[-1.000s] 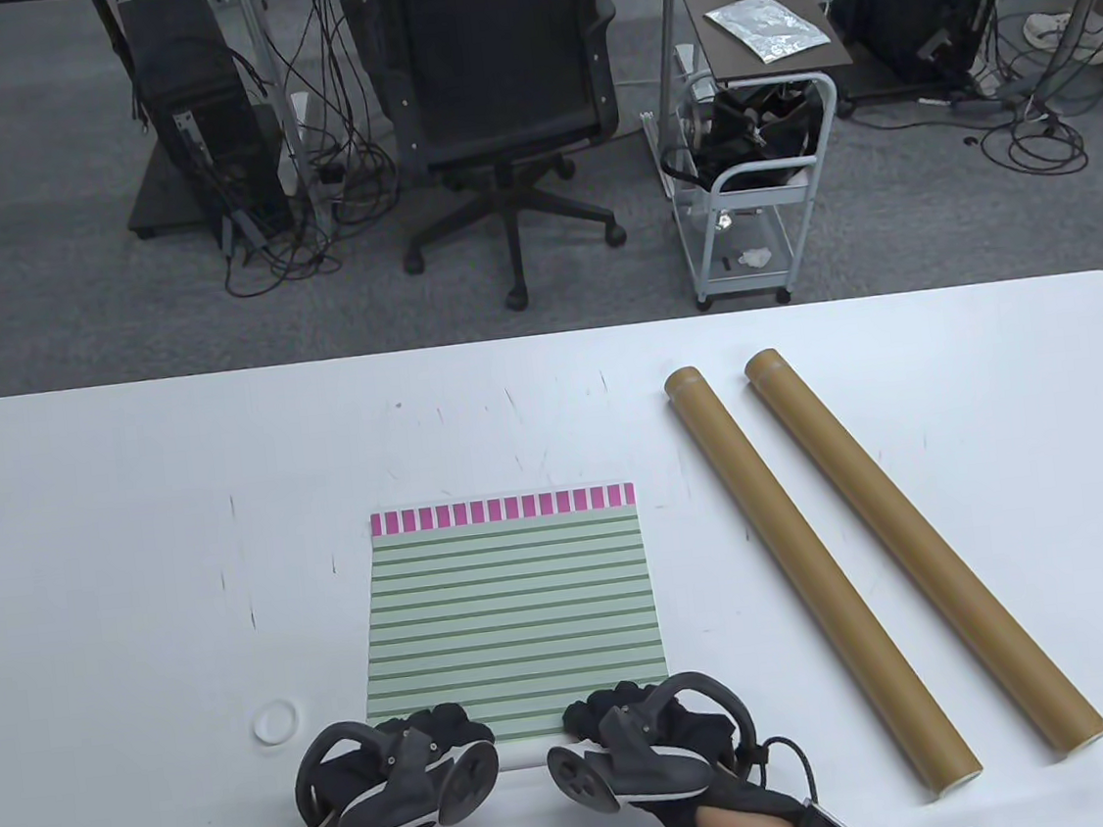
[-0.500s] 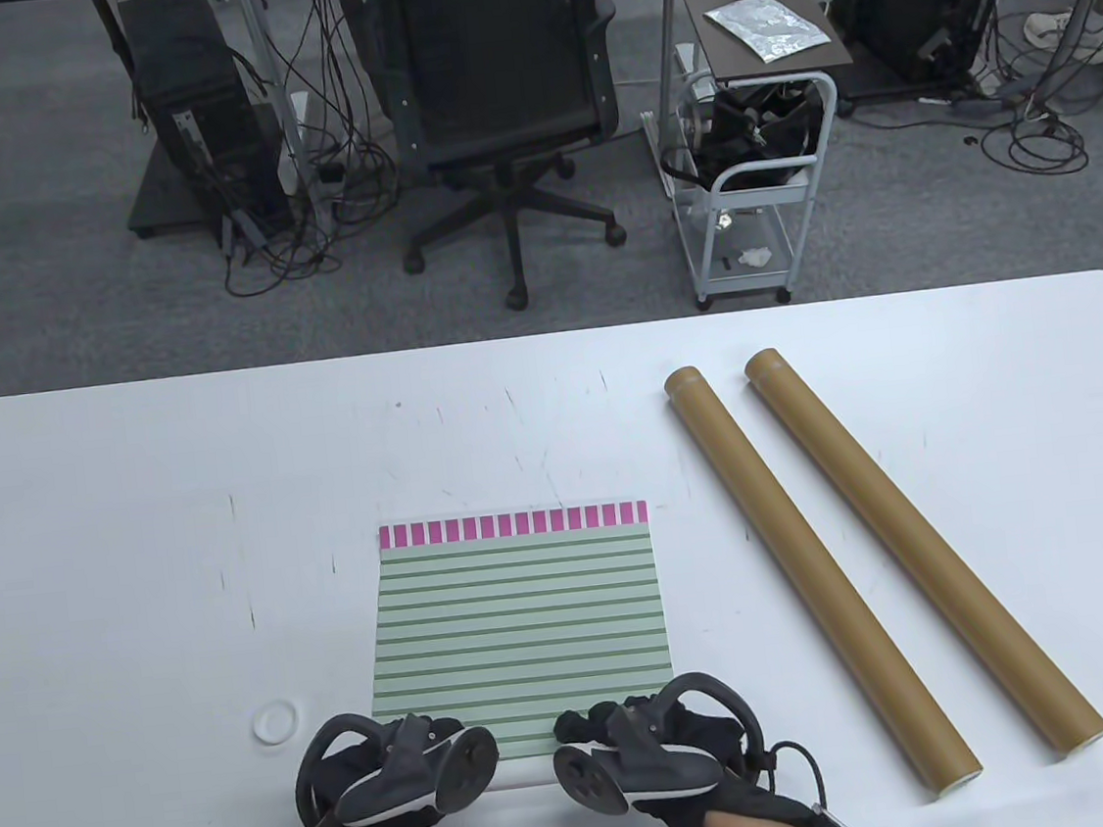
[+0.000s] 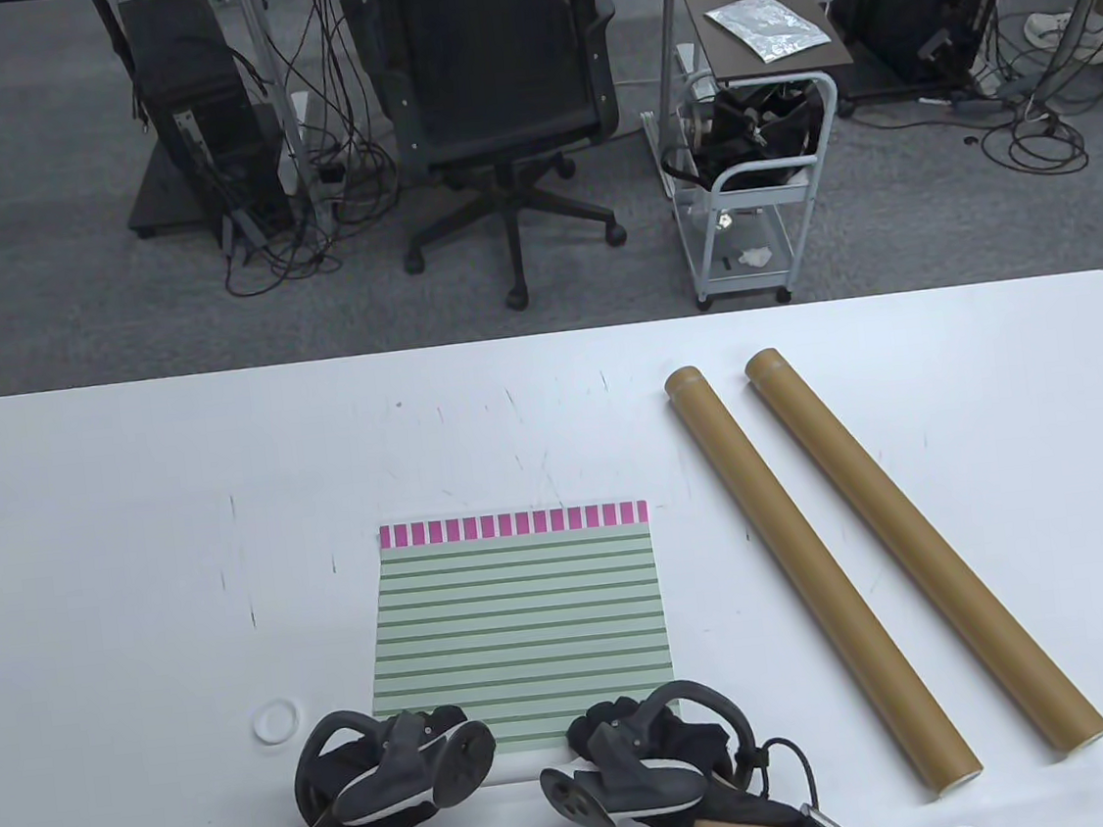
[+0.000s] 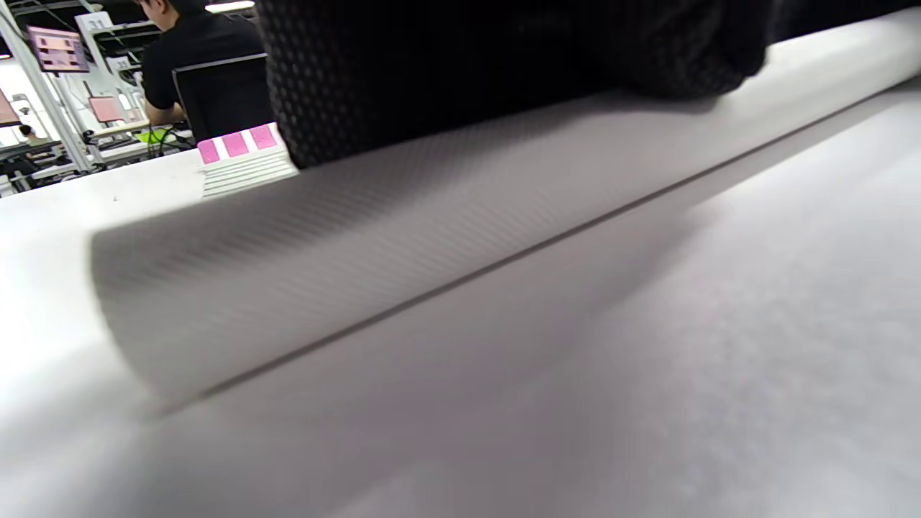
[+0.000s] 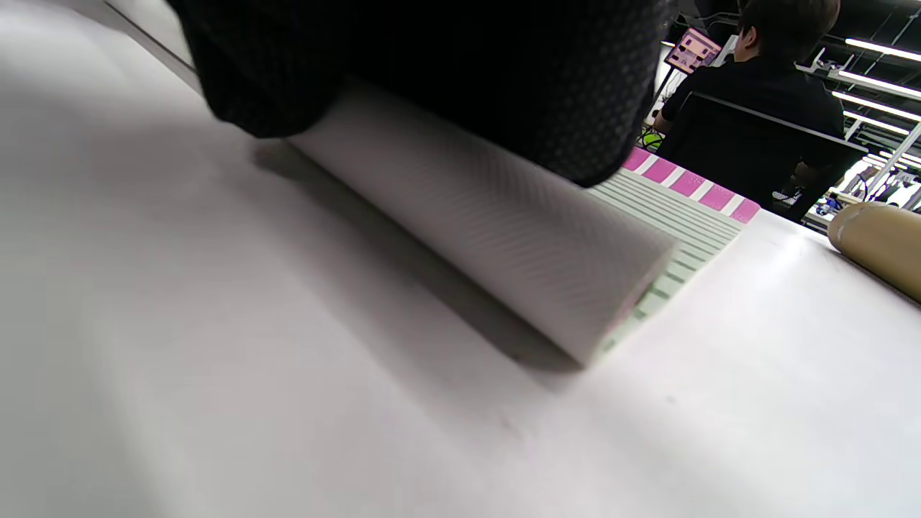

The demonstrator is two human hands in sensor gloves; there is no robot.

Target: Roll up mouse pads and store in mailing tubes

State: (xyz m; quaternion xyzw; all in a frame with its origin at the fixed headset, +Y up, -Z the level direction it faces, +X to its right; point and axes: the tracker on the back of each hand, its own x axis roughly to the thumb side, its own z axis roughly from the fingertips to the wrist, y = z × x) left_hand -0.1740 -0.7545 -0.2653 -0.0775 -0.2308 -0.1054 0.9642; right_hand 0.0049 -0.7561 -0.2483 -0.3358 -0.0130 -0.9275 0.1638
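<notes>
**Mouse pad partly rolled at the near table edge**

Mouse pad (image 3: 518,614), green-striped with a pink-checked far border, lies flat near the table's (image 3: 78,503) 6 o'clock edge; its near end is wound into a pale grey cylinder (image 5: 504,237) with a fine woven texture, underside outward. Left hand (image 3: 392,770) and right hand (image 3: 637,754), in black dotted gloves, curl their fingers over that roll, one at each end. Two mailing tubes (image 3: 820,577), brown cardboard cylinders, lie parallel at 3 o'clock, well apart from the pad; whether anything is inside cannot be told. A white ring-shaped cap (image 3: 276,722) sits at 9 o'clock of the left hand. Compared with one second ago, the pad's pink border sits slightly nearer the person and less striped surface shows.
</notes>
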